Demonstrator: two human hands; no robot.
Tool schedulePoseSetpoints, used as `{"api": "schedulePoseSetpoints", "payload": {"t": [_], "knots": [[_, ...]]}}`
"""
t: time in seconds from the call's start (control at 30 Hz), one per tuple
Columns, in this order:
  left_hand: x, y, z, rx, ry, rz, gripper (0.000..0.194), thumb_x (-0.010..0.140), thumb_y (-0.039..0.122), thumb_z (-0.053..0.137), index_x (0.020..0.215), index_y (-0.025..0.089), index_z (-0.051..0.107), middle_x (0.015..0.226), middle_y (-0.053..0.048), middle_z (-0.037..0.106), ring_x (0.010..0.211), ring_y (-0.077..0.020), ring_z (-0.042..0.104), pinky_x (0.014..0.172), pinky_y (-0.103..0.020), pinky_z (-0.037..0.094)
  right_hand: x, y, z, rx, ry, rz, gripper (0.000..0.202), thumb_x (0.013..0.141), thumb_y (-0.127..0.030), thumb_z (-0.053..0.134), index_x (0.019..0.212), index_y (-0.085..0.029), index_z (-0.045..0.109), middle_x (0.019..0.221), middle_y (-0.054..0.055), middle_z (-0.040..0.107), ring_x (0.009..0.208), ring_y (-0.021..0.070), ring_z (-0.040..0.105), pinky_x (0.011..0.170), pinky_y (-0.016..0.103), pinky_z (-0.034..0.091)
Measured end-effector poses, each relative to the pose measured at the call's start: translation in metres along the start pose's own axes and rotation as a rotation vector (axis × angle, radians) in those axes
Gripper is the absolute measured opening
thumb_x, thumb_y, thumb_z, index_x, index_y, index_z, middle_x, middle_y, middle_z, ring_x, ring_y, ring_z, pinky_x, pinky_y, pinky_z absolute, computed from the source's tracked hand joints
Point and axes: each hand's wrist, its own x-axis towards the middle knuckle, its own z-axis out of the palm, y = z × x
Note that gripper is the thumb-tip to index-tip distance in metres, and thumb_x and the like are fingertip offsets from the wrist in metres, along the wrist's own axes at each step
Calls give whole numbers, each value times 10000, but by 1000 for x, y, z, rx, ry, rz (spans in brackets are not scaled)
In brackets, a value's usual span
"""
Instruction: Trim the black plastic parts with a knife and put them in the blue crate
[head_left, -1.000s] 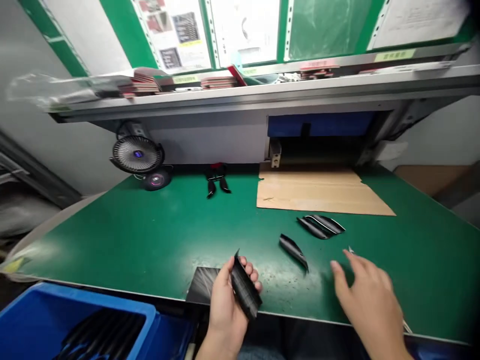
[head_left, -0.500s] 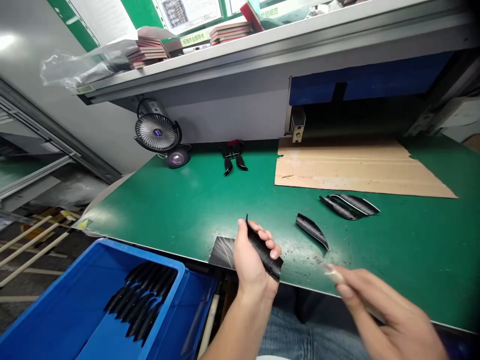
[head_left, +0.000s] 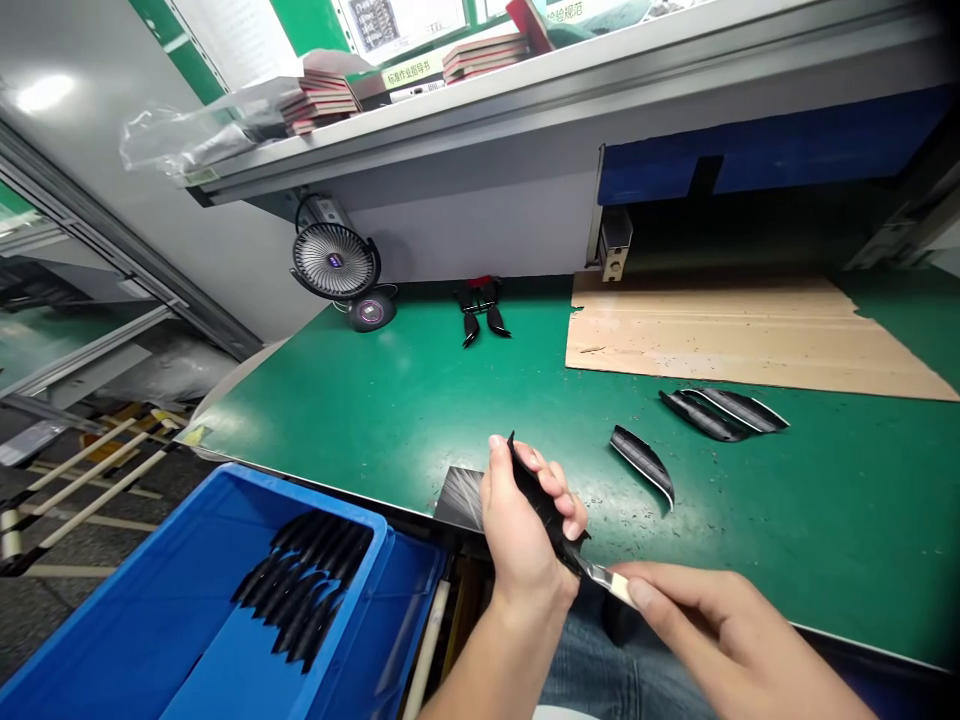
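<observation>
Head view: left hand [head_left: 525,525] clasps ribbed black curved strip [head_left: 541,497]; right hand [head_left: 709,630] pinches small metal blade [head_left: 604,578] touching strip's lower end.

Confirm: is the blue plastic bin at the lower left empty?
No, the blue plastic bin holds a pile of long black curved plastic parts lying along its right side.
</observation>
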Motion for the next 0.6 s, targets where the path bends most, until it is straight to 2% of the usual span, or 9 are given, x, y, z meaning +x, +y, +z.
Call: {"api": "schedulePoseSetpoints", "payload": {"t": [0.1, 0.3, 0.4, 0.6], "knots": [[-2, 0, 1, 18, -7, 11, 310, 865, 422, 530, 681, 185, 454, 497, 51, 403, 371, -66, 346, 296, -132, 263, -1, 2, -1, 7, 6, 5, 354, 924, -413, 444, 801, -207, 704, 674, -8, 652, 643, 198, 628, 552, 201, 515], [-11, 3, 4, 38, 5, 14, 354, 875, 458, 506, 661, 182, 449, 482, 47, 407, 362, -64, 333, 299, -133, 242, -2, 9, -2, -33, -74, 27, 355, 933, -404, 416, 760, -206, 654, 720, -12, 650, 662, 191, 612, 587, 209, 501], [-15, 3, 3, 43, 7, 27, 366, 883, 474, 489, 665, 182, 447, 483, 47, 411, 361, -61, 331, 310, -133, 240, -3, 11, -1, -99, -113, 55, 361, 947, -428, 378, 756, -213, 596, 704, -10, 604, 648, 180, 571, 586, 216, 475], [-17, 2, 3, 45, 18, 43, 373, 884, 484, 482, 671, 181, 443, 488, 46, 415, 366, -59, 330, 324, -137, 252, -8, 14, 2, -219, -61, 40, 361, 968, -455, 338, 726, -231, 486, 677, -16, 560, 605, 167, 534, 562, 230, 443]]}}
